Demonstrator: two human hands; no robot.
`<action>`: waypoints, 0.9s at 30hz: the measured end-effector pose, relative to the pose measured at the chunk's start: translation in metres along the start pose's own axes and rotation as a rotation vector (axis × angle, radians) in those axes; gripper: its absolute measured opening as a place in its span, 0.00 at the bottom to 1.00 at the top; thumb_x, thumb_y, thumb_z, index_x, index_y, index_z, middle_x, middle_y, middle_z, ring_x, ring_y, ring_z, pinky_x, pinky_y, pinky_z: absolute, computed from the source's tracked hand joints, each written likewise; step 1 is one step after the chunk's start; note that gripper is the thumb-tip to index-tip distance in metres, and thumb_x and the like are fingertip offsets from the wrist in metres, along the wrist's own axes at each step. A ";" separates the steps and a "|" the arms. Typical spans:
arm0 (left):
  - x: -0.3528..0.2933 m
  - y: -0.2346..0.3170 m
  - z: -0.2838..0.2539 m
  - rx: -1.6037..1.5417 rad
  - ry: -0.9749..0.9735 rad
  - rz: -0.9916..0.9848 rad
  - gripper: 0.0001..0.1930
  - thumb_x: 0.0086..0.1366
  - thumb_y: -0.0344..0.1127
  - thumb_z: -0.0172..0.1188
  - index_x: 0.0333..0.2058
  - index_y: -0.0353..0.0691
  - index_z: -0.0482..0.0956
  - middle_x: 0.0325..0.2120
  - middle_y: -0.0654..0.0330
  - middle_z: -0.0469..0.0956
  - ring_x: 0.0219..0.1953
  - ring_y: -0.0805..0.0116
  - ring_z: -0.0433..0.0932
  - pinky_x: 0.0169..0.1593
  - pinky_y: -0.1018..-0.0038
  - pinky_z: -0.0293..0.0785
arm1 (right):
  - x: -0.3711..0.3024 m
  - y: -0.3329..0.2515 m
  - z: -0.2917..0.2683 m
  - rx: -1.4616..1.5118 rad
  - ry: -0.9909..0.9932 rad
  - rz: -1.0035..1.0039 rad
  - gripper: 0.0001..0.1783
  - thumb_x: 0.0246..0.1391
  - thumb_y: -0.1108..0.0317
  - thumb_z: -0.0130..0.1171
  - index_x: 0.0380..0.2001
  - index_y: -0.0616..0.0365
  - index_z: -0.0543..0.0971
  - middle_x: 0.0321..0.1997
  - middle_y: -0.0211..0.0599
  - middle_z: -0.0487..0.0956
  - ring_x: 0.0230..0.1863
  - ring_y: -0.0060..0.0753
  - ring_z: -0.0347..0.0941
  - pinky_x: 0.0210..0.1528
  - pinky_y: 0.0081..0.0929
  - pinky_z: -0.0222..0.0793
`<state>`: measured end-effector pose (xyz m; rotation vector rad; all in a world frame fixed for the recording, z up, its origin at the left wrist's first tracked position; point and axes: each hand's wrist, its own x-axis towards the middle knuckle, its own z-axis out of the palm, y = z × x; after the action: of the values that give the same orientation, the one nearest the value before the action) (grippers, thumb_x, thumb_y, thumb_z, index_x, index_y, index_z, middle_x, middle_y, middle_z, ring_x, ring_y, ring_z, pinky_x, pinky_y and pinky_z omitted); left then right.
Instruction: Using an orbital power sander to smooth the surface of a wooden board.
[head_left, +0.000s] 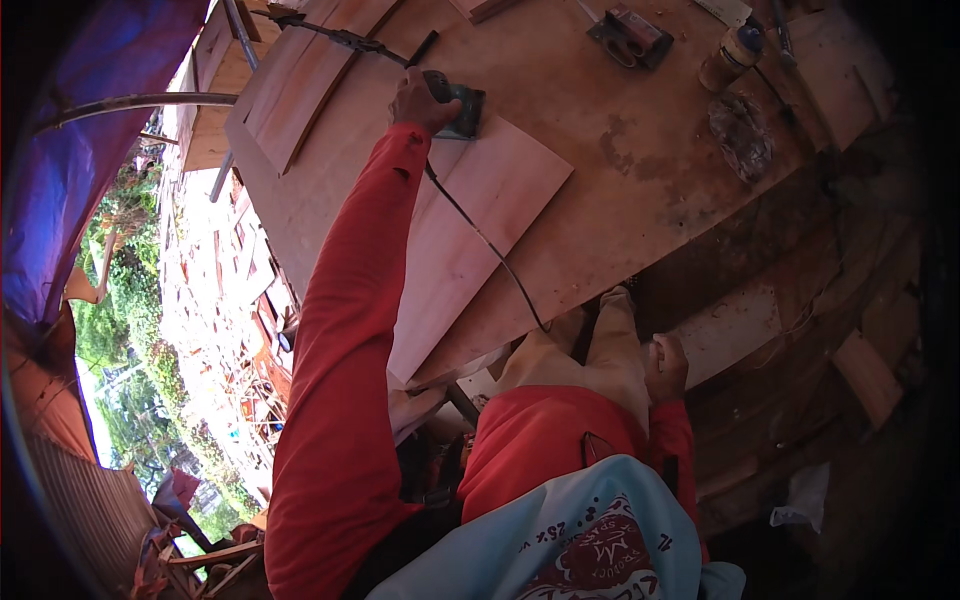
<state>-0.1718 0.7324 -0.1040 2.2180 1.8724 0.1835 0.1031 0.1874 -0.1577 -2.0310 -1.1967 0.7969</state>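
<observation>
With my left arm stretched far forward, my left hand (422, 103) is closed on a dark green electric sander (463, 115). The sander rests at the far end of a pale, pinkish wooden board (482, 215), which lies slanted on the worktable. A thin black cord (480, 235) runs across this board and over the table's near edge. My right hand (665, 368) hangs low beside my right leg, its fingers curled in, with nothing visible in them.
Another wooden board (310, 85) lies at the left of the plywood tabletop (590, 210). Toward the far right are a dark hand tool (630, 38), a jar (731, 60) with a blue lid and a crumpled plastic bag (741, 135). Wood scraps (866, 378) lie below right.
</observation>
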 end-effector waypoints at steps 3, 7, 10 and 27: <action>-0.023 0.025 -0.001 -0.017 -0.036 -0.014 0.39 0.43 0.52 0.69 0.51 0.37 0.66 0.47 0.42 0.76 0.49 0.39 0.78 0.53 0.51 0.74 | 0.012 -0.003 -0.010 0.002 -0.022 -0.064 0.09 0.60 0.77 0.55 0.43 0.66 0.77 0.38 0.45 0.78 0.35 0.37 0.79 0.37 0.29 0.74; -0.060 0.075 -0.007 -0.086 -0.070 -0.065 0.36 0.47 0.44 0.68 0.54 0.38 0.66 0.51 0.44 0.72 0.49 0.40 0.79 0.51 0.54 0.78 | 0.015 -0.003 -0.026 -0.017 -0.119 -0.040 0.09 0.59 0.76 0.56 0.43 0.65 0.78 0.41 0.47 0.79 0.37 0.43 0.79 0.39 0.33 0.74; -0.087 0.096 0.003 -0.119 -0.070 -0.073 0.37 0.48 0.44 0.71 0.55 0.38 0.66 0.52 0.46 0.71 0.49 0.44 0.80 0.49 0.54 0.79 | 0.023 -0.006 -0.037 -0.076 -0.177 -0.083 0.10 0.59 0.76 0.56 0.44 0.65 0.78 0.41 0.47 0.79 0.38 0.42 0.79 0.39 0.33 0.75; -0.157 0.073 0.022 -0.259 0.013 -0.213 0.38 0.44 0.38 0.73 0.54 0.36 0.67 0.50 0.45 0.71 0.47 0.44 0.80 0.47 0.55 0.79 | 0.074 -0.036 -0.051 -0.137 -0.349 -0.208 0.08 0.61 0.76 0.56 0.42 0.63 0.78 0.40 0.41 0.78 0.37 0.32 0.77 0.40 0.27 0.74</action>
<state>-0.1238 0.5643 -0.0985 1.8405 1.9512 0.3791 0.1533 0.2559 -0.1117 -1.8807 -1.6676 1.0169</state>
